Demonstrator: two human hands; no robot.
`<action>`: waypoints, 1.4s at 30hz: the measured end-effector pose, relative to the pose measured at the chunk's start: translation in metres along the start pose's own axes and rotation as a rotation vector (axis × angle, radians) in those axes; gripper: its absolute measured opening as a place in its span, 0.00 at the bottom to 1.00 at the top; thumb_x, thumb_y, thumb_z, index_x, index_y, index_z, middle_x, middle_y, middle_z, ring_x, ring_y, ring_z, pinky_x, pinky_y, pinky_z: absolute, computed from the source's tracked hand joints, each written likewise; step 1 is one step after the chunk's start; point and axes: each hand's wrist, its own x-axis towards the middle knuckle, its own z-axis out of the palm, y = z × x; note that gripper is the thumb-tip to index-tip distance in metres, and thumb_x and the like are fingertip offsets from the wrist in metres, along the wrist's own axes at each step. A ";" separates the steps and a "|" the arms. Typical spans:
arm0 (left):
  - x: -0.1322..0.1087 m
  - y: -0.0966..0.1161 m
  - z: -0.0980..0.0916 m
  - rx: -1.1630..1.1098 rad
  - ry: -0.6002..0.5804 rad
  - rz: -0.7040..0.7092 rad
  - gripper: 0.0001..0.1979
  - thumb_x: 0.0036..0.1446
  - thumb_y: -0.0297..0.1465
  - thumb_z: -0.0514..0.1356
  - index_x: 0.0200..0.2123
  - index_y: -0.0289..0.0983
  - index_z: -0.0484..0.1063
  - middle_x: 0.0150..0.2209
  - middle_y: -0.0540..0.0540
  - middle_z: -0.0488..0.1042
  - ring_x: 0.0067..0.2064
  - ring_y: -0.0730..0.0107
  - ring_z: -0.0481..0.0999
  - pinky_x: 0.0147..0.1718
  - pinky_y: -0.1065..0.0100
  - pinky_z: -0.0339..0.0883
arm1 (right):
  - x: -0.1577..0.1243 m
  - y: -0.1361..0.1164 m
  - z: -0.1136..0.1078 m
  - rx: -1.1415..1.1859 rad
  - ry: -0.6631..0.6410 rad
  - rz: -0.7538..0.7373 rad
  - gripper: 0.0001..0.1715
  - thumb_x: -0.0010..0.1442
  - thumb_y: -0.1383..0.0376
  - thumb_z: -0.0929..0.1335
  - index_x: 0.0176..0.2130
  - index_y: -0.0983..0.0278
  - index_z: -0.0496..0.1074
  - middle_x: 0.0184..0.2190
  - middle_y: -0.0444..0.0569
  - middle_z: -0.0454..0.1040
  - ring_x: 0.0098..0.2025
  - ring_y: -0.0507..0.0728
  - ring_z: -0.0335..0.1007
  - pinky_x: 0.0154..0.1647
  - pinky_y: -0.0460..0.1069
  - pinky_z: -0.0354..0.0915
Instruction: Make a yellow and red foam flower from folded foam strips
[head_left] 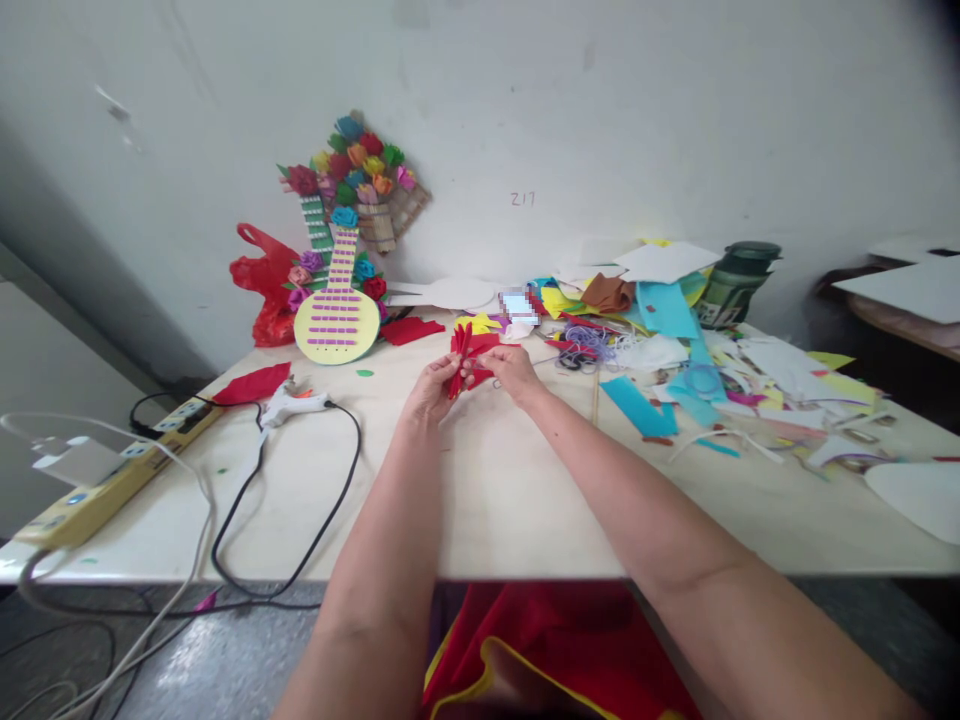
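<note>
Starting at lower left, one yellow power strip (169, 450) runs along the tabletop (517, 500), one white adapter (82, 460) plugged into it, grey floor (225, 650) showing below. One white glue gun (300, 403) lies beside a flat red scrap (251, 384). Further back at left stands one red plastic bag (262, 290), contents hidden from me. Just right of it, one yellow lute-shaped craft (337, 320) with purple bars, and above it, against the pale wall (600, 120), one brown slatted basket (376, 228) topped by more than ten colourful flowers (356, 155).

Centre frame now: two hands, close together! The left hand (435, 385) pinches one folded red piece (460, 365) upright; the right hand (510, 370) brings its fingertips right beside it, and whether they grip anything I can't tell. Over them, the wall reads 217.

On the right, scraps (667, 310) too many to count, purple cord (585, 345) tangled among them, and at upper right one green bottle (739, 285), dark lid on, filling unclear.
</note>
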 end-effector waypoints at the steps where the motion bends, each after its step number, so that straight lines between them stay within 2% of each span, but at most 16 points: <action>1: -0.001 0.000 0.001 0.020 -0.006 -0.002 0.03 0.48 0.22 0.61 0.27 0.30 0.68 0.25 0.48 0.69 0.24 0.79 0.69 0.28 0.74 0.67 | -0.001 -0.002 -0.001 -0.005 0.011 -0.002 0.11 0.43 0.59 0.66 0.20 0.65 0.69 0.15 0.40 0.62 0.19 0.48 0.53 0.21 0.45 0.51; 5: -0.002 0.000 0.001 0.086 -0.042 -0.007 0.04 0.47 0.24 0.62 0.29 0.29 0.70 0.25 0.47 0.70 0.24 0.79 0.69 0.29 0.73 0.66 | -0.003 -0.006 -0.002 -0.017 0.027 -0.024 0.16 0.44 0.56 0.67 0.17 0.65 0.66 0.13 0.40 0.59 0.19 0.48 0.52 0.21 0.45 0.50; 12: 0.000 -0.002 -0.002 0.141 -0.081 0.004 0.07 0.45 0.26 0.64 0.31 0.30 0.71 0.24 0.47 0.71 0.25 0.76 0.70 0.30 0.72 0.65 | 0.000 0.001 0.000 0.009 -0.014 -0.035 0.17 0.45 0.53 0.69 0.22 0.65 0.71 0.19 0.43 0.68 0.24 0.50 0.61 0.26 0.46 0.57; 17: -0.001 -0.003 0.000 0.161 -0.091 -0.027 0.08 0.45 0.26 0.65 0.31 0.30 0.72 0.23 0.47 0.71 0.25 0.76 0.70 0.30 0.71 0.65 | 0.002 0.003 -0.001 0.007 0.000 -0.063 0.18 0.45 0.53 0.69 0.19 0.66 0.70 0.16 0.41 0.66 0.23 0.49 0.59 0.27 0.46 0.57; 25: -0.001 -0.004 -0.002 0.162 -0.109 -0.029 0.08 0.44 0.25 0.65 0.31 0.30 0.71 0.24 0.47 0.71 0.25 0.76 0.70 0.30 0.72 0.66 | 0.003 0.002 -0.003 -0.049 0.005 -0.023 0.15 0.43 0.55 0.69 0.19 0.65 0.71 0.15 0.41 0.65 0.21 0.49 0.56 0.25 0.46 0.54; 33: 0.000 -0.002 0.001 0.101 -0.003 -0.102 0.06 0.49 0.29 0.61 0.30 0.30 0.72 0.24 0.45 0.72 0.26 0.72 0.72 0.34 0.66 0.71 | 0.004 0.000 -0.005 -0.080 0.011 -0.009 0.15 0.43 0.55 0.69 0.18 0.65 0.71 0.15 0.41 0.65 0.20 0.49 0.56 0.24 0.46 0.54; 38: -0.001 -0.004 0.000 0.175 -0.098 -0.064 0.07 0.46 0.27 0.64 0.30 0.30 0.71 0.22 0.48 0.69 0.25 0.77 0.70 0.36 0.69 0.70 | 0.004 0.001 -0.003 -0.129 0.019 -0.018 0.15 0.43 0.55 0.69 0.18 0.65 0.71 0.15 0.41 0.65 0.21 0.49 0.56 0.24 0.46 0.54; 42: -0.001 -0.003 0.002 0.165 -0.081 -0.042 0.07 0.47 0.26 0.64 0.30 0.29 0.71 0.22 0.49 0.69 0.25 0.78 0.70 0.34 0.72 0.69 | 0.005 0.002 -0.005 -0.165 0.007 -0.059 0.17 0.46 0.55 0.67 0.19 0.65 0.70 0.15 0.40 0.62 0.21 0.49 0.55 0.25 0.46 0.54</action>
